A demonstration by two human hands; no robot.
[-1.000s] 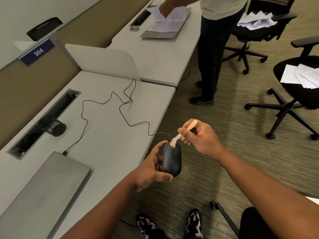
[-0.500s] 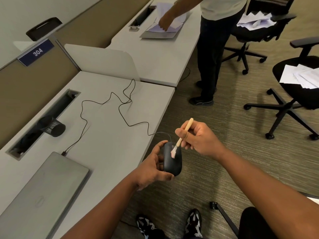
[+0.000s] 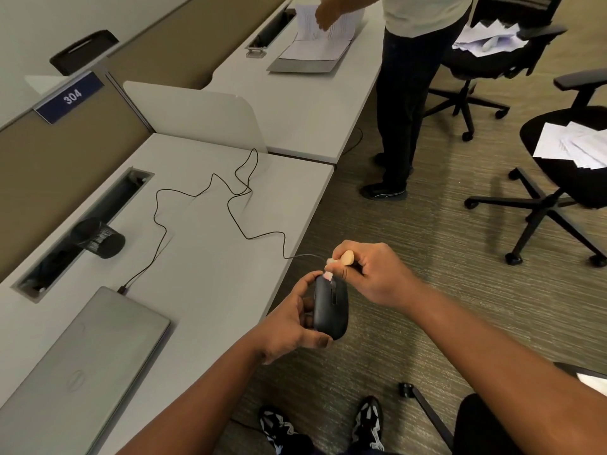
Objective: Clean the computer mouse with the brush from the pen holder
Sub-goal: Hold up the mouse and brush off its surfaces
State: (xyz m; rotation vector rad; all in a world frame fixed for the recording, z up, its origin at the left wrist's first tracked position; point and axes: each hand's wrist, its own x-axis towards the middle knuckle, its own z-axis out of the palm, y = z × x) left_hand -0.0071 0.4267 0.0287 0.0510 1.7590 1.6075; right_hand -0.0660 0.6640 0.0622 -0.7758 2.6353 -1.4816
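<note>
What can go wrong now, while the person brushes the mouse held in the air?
The mouse is held off the desk edge by the left hand, above carpet; a slip would likely drop it. Its cable, plugged at the laptop, could pull taut. The right hand hides most of the brush.

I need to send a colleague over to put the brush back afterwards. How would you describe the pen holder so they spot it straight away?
Start at the near grey desk, the one with the closed silver laptop on it. Along its far edge runs a long cable slot; the pen holder stands at that slot, beyond the laptop. It is the only black mesh cup on the desk.
</note>
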